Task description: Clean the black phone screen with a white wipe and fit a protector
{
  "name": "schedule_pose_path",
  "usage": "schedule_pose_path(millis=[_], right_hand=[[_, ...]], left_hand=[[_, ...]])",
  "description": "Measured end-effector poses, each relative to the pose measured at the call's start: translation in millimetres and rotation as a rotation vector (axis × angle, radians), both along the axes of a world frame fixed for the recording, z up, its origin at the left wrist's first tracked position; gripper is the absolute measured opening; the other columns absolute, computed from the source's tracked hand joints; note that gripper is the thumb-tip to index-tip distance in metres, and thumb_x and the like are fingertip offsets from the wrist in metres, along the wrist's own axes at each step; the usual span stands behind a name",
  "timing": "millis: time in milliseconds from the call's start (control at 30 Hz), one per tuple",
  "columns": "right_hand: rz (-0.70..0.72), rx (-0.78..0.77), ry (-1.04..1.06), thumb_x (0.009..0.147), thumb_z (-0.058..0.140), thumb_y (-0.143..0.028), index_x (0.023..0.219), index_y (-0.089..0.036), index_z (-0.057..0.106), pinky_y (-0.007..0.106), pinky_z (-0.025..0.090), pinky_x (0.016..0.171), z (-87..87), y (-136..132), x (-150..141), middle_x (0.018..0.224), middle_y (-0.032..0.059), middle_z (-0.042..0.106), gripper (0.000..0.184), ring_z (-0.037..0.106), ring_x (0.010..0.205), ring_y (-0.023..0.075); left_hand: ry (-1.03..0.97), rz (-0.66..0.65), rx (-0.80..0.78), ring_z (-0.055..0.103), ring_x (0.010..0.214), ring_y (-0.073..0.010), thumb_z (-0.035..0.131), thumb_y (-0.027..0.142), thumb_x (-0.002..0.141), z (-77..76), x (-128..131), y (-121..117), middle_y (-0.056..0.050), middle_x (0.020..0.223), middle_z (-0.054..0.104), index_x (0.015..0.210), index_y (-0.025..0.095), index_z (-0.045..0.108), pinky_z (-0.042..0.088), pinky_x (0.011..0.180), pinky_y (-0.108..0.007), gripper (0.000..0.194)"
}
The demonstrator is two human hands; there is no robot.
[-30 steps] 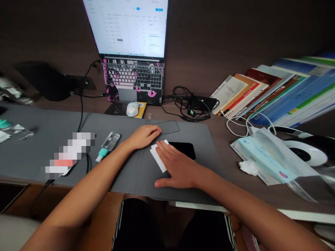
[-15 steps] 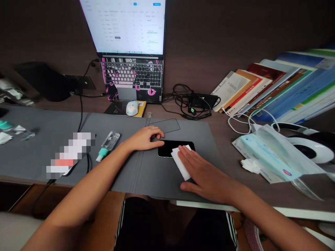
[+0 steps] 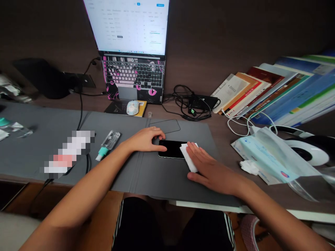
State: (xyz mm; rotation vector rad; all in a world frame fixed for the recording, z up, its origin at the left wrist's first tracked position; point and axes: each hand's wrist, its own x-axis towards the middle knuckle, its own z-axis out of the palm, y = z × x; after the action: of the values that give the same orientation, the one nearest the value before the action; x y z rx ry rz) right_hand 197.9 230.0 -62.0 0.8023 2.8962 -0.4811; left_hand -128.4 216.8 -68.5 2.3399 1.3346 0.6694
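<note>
A black smartphone (image 3: 173, 150) lies flat, screen up, on the grey desk mat. At its left end my left hand (image 3: 144, 140) has the thumb on the edge of the screen and the fingers curled by the far edge. Stretched nearly flat, the fingers of my right hand (image 3: 210, 170) press a folded white wipe (image 3: 188, 159) onto the phone's right end. Just beyond the phone lies a thin, clear, dark-edged sheet (image 3: 169, 125) shaped like a phone screen. A clear spray bottle (image 3: 111, 140) with a mint-green top lies left of my left hand.
An open laptop (image 3: 133, 78) stands behind, with a mouse (image 3: 133, 107) in front of it. Cables and a power adapter (image 3: 201, 102) lie beside leaning books (image 3: 264, 90). At right are a wipes packet (image 3: 264, 155), crumpled tissue (image 3: 249, 167) and headphones (image 3: 311, 150).
My right hand and the wipe have slid to the right along the phone, baring more of the screen. The left hand has stayed nearly where it was.
</note>
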Motion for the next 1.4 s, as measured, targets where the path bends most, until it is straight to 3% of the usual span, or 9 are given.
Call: schedule_pose_path(millis=[200, 467, 700, 833, 1000, 1400], right_hand=[[0.012, -0.004, -0.023, 0.099, 0.041, -0.069, 0.164, -0.014, -0.001, 0.058, 0.019, 0.127, 2.5, 11, -14, 0.168, 0.0178, -0.001, 0.096, 0.002, 0.156, 0.0365], [0.013, -0.007, -0.080, 0.092, 0.038, -0.080, 0.162, -0.001, 0.011, 0.058, 0.016, 0.127, 4.1, 13, -48, 0.166, 0.0258, 0.003, 0.109, 0.002, 0.156, 0.0390], [0.087, -0.050, -0.026, 0.087, 0.039, -0.086, 0.162, 0.001, 0.013, 0.057, 0.012, 0.128, 4.8, 3, -89, 0.166, 0.0268, 0.002, 0.118, -0.002, 0.156, 0.0393], [0.106, -0.075, 0.000, 0.084, 0.046, -0.086, 0.163, -0.002, 0.007, 0.057, 0.008, 0.128, 5.8, -1, -105, 0.167, 0.0229, -0.005, 0.121, -0.006, 0.156, 0.0402], [0.076, -0.085, 0.000, 0.084, 0.050, -0.084, 0.161, 0.003, 0.009, 0.051, 0.005, 0.130, 4.9, -6, -109, 0.167, 0.0251, -0.003, 0.123, -0.006, 0.156, 0.0385], [0.109, 0.005, 0.137, 0.087, 0.048, -0.082, 0.157, 0.009, 0.022, 0.051, 0.008, 0.130, -12.5, -29, -100, 0.165, 0.0312, 0.009, 0.118, 0.004, 0.157, 0.0389]], left_hand=[[-0.005, 0.007, -0.004, 0.062, 0.089, -0.0208, 0.062, 0.056, 0.092, 2.3, -1, -1, -0.004, 0.095, 0.067, 0.102, 0.021, 0.066, 0.048, 0.080, -0.035, 0.037], [-0.022, 0.009, 0.098, 0.057, 0.103, -0.0264, 0.054, 0.059, 0.097, 1.3, -2, 3, -0.008, 0.107, 0.068, 0.109, 0.020, 0.064, 0.047, 0.094, -0.043, 0.042], [-0.030, -0.007, 0.097, 0.058, 0.102, -0.0251, 0.052, 0.059, 0.098, 0.6, 0, 2, -0.008, 0.105, 0.069, 0.109, 0.020, 0.065, 0.048, 0.091, -0.040, 0.042], [-0.038, -0.007, 0.083, 0.060, 0.100, -0.0239, 0.052, 0.056, 0.099, 0.9, -1, 2, -0.007, 0.101, 0.069, 0.108, 0.021, 0.066, 0.049, 0.087, -0.038, 0.040], [-0.030, -0.007, 0.083, 0.060, 0.098, -0.0230, 0.051, 0.056, 0.100, -2.7, -3, 4, -0.006, 0.099, 0.068, 0.109, 0.020, 0.066, 0.049, 0.088, -0.038, 0.040], [0.010, -0.003, 0.056, 0.061, 0.101, -0.0239, 0.038, 0.053, 0.105, -8.6, -5, 6, -0.007, 0.104, 0.067, 0.109, 0.019, 0.066, 0.047, 0.093, -0.040, 0.044]])
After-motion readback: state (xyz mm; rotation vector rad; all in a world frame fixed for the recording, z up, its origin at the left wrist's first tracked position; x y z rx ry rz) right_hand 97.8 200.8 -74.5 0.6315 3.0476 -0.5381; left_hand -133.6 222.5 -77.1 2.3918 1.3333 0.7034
